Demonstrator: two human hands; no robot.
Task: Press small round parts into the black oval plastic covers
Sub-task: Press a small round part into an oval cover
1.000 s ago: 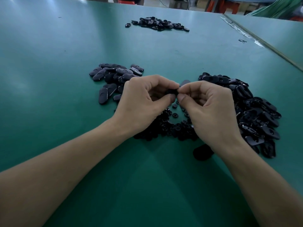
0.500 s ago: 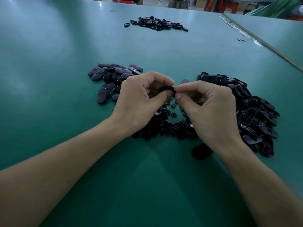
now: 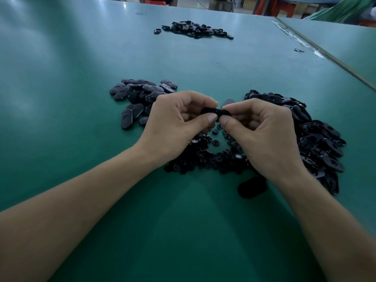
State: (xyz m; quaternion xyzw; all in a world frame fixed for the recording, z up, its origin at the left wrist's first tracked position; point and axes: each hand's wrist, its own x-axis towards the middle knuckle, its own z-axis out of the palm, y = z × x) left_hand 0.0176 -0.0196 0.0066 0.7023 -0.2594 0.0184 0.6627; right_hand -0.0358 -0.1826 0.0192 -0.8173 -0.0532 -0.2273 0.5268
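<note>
One head-worn wide-angle view, facing forward and down, close over green table (image 3: 61, 139), edges seemingly warped.

This was a factory assembly workshop. A wide green bench (image 3: 61, 98) carried bulk heaps of identical black parts: covers (image 3: 140, 94) near the middle, a bigger pile (image 3: 317, 139) toward the right edge, round parts (image 3: 213, 157), and a far heap (image 3: 193, 29). A second bench (image 3: 345, 43) abutted it; orange stools (image 3: 272, 7) stood beyond.
</note>
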